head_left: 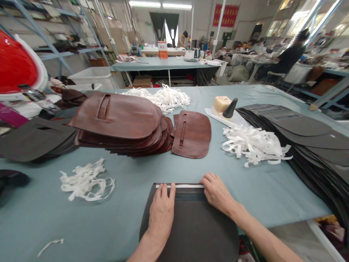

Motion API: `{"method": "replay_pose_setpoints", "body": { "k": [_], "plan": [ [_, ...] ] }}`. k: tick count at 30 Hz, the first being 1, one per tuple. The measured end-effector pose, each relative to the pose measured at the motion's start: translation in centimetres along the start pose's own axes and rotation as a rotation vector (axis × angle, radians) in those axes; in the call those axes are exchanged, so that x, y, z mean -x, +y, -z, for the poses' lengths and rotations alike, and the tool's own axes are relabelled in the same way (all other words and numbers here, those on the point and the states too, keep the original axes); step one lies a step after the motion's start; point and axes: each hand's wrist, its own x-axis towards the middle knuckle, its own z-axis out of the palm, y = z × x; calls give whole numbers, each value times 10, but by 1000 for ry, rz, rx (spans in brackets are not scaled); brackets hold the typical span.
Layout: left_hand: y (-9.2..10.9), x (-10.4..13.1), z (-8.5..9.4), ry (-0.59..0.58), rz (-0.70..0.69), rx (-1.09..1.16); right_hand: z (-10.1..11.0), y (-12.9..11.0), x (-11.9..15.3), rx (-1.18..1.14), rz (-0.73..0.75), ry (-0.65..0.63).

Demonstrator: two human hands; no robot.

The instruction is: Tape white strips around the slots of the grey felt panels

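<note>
- Dark panel (201,225): btm cut by lower edge; top R corner lies behind R hand (216,193).
- White strip (188,186), partly hidden under L hand (163,209); R end lost behind R hand.
- R thumb out of sight; forearms (261,225) cropped at btm.
- Black stack (305,123) runs off R edge.
- Red item (16,63) cut at L; can't ID.
- Dark obj. (12,180) below: blurred, cropped.
- Banner (225,15), bg: lettering illegible.
- Orange tin (163,54): label too sm.
- Seated person (290,56), far R: head pixelated.
</note>
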Motion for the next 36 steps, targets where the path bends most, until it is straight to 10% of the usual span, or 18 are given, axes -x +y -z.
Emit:
{"method": "replay_pose_setpoints", "body": {
  "k": [7, 19, 36],
  "plan": [
    [10, 0, -6, 45, -27, -1, -19, -70, -40, 32, 213, 79],
    [22, -9, 5, -43, -139, -6, 10, 16, 36, 58, 161, 38],
    [33, -25, 15, -56, -138, 169, 14, 47, 64, -251, -210, 243]
  ]
}}
